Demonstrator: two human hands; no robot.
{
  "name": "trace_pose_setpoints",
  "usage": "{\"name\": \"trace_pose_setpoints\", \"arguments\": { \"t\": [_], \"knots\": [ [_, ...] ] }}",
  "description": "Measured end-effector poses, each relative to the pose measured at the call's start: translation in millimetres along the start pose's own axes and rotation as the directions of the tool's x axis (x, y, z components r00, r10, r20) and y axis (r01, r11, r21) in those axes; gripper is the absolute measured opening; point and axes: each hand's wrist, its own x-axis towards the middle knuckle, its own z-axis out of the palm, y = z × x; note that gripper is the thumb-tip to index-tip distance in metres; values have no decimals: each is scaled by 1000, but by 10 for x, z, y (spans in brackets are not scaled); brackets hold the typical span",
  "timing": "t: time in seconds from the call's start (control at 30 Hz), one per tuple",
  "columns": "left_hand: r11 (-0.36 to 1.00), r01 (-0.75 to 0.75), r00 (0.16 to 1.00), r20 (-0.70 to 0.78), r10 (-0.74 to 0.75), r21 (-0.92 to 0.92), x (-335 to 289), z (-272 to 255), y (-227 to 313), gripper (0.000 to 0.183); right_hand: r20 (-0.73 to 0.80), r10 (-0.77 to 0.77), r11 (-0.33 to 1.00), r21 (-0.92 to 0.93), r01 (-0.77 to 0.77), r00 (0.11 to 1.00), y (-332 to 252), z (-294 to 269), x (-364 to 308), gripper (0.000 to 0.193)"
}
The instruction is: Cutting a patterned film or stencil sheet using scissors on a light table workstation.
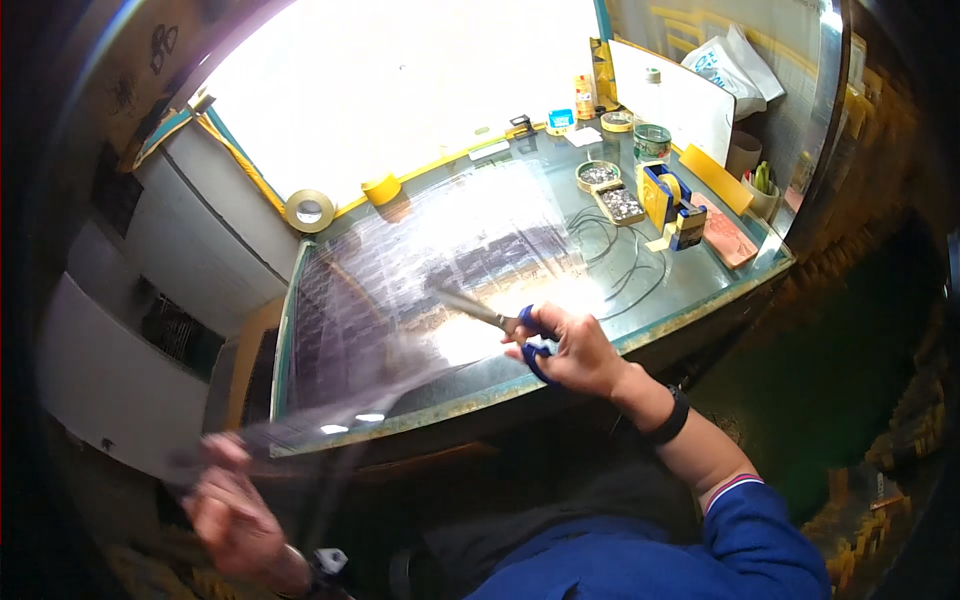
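Observation:
My right hand (580, 350) grips a pair of scissors (472, 306) with blue handles, fingers through the loops. The blades point to the far left, over the table. Smeared by motion, my left hand (232, 510) is at the lower left, off the table's near edge, pinching the edge of a dark, see-through film sheet (330, 345). The sheet stretches from that hand back across the left part of the glass-topped table (640, 322). Glare from the bright panel washes out part of its surface.
Along the bright panel (400, 90) stand a tape roll (310, 211) and a yellow tape roll (381, 188). To the right are a blue tape dispenser (668, 200), a box of small metal pieces (619, 203), a round tin (598, 176), thin black wire (632, 285) and a pink tray (728, 238).

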Motion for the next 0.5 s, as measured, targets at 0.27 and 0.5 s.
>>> {"name": "trace_pose_setpoints", "arguments": {
  "t": [0.27, 0.5],
  "knots": [
    [970, 135, 980, 169, -101, -204, 1454, 228, -788, 14, 138, 294, 814, 483, -323, 946, -516, 438, -440, 22],
    [697, 691, 723, 201, -661, -192, 1264, 802, -1937, 19, 207, 653, 489, 619, -614, 728, -407, 366, -717, 14]
  ]
}}
